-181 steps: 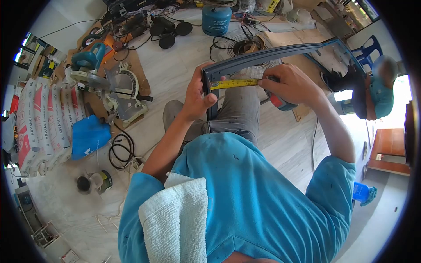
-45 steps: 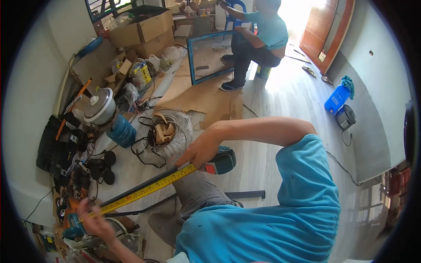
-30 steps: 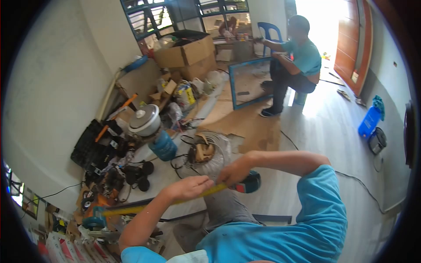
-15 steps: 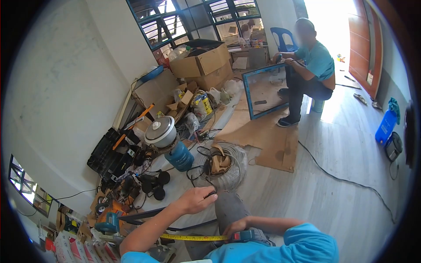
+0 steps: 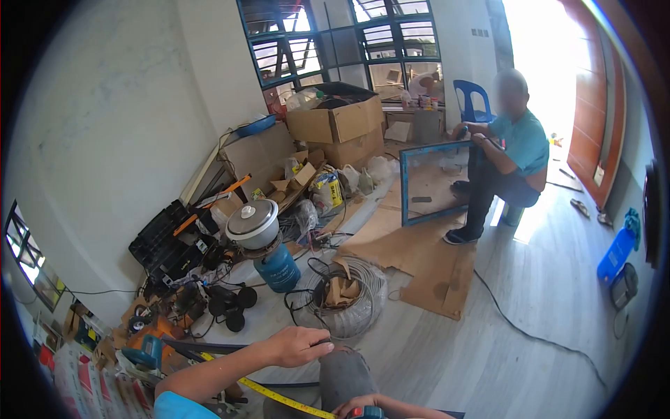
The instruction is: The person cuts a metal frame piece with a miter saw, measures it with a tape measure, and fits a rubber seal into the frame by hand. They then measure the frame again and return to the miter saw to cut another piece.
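Note:
My left hand point(image 5: 301, 347) is closed over my knee point(image 5: 343, 370), around a small dark thing that I cannot make out. Low in the view, my right hand point(image 5: 357, 403) holds a tape measure point(image 5: 367, 413) whose case is teal and red. Its yellow blade point(image 5: 283, 399) runs out to the left, under my left forearm, toward a dark metal bar point(image 5: 202, 347). The bar lies beside my legs, partly hidden by that forearm.
A coil of cable point(image 5: 356, 300) lies ahead, beside a blue gas cylinder point(image 5: 278, 269) with a pot point(image 5: 252, 222) on top. Tools and boxes pile up at the left. A person point(image 5: 518, 143) sits on the right, holding a blue frame point(image 5: 403, 188) over cardboard point(image 5: 440, 279).
The view has tilted up, so my hands appear lower. The yellow blade now slants up to the left instead of lying nearly level. My left hand stays closed.

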Demonstrator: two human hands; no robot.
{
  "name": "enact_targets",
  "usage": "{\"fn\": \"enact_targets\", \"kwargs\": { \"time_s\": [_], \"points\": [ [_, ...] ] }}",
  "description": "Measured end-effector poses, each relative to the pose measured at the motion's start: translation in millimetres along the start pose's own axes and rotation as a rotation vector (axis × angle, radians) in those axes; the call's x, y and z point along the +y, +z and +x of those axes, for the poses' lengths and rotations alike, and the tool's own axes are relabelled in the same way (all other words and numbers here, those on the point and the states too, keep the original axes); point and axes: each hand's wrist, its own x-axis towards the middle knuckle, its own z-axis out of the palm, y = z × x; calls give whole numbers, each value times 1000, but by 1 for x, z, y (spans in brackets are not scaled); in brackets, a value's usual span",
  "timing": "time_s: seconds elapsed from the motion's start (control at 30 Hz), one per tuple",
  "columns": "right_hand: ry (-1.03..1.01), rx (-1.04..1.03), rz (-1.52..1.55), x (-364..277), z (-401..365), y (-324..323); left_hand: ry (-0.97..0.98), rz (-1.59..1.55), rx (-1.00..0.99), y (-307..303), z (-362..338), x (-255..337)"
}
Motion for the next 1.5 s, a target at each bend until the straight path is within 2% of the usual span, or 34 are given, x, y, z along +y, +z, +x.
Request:
{"fn": "enact_targets", "kwargs": {
  "time_s": [0.27, 0.37, 0.43, 0.47, 0.57, 0.77, 0.97, 1.07, 1.17, 1.3, 1.37, 1.5],
  "points": [
    [-13, -189, 122, -13, -1, 19, -95, -395, -318, -13, 8, -13],
    [-110, -195, 122, -21, -1, 28, -157, -497, -349, -9, 11, -15],
    [-102, -184, 105, -20, -6, 28, -135, -587, -353, -9, 10, -14],
    [-62, -193, 198, -17, -5, 26, -138, -638, -334, -9, 10, -13],
    [-35, -138, 268, -29, -15, 38, -117, -557, -281, -7, 12, -14],
    [-50, -221, 311, -28, -12, 35, -222, -376, -213, -9, 16, 1],
    [-47, -207, 271, -28, -14, 31, -156, -240, -180, -11, 17, 9],
    [-12, -189, 249, -27, -13, 27, 45, -435, -22, -4, 18, 0],
    [53, -136, 255, -36, -19, 31, 70, -356, -230, -24, 21, 2],
    [32, -256, 317, -37, -17, 31, 146, -208, -318, -38, 28, 6],
    [28, -243, 315, -32, -14, 29, 154, -226, -413, -46, 33, 6],
    [34, -226, 361, -26, -12, 26, 204, -161, -457, -56, 42, 8]
  ]
}}
